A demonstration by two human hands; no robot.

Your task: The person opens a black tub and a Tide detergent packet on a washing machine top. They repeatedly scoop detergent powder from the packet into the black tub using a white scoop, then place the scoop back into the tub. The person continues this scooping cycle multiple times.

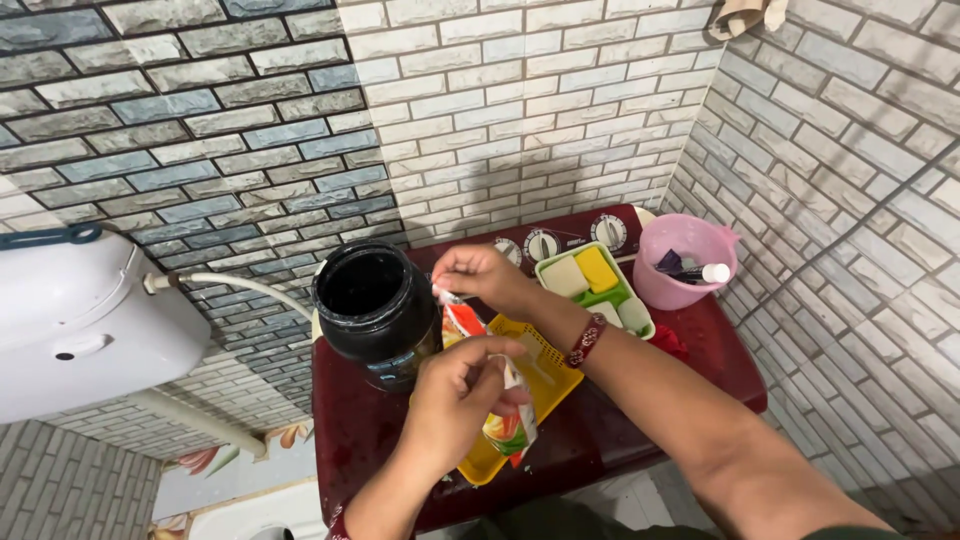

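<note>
Both hands, left [455, 395] & right [480, 275], pinch sachet [490, 375] beside open black jar [372, 300]; sachet looks unopened, nothing poured yet.

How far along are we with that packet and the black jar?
Done: the black jar stands open on the maroon washer top, no lid on it. In hand: both hands grip the packet over the yellow basket, the left hand low, the right hand at its top corner by the jar's rim. Left: nothing is seen pouring yet; whether the packet is torn open cannot be told.
</note>
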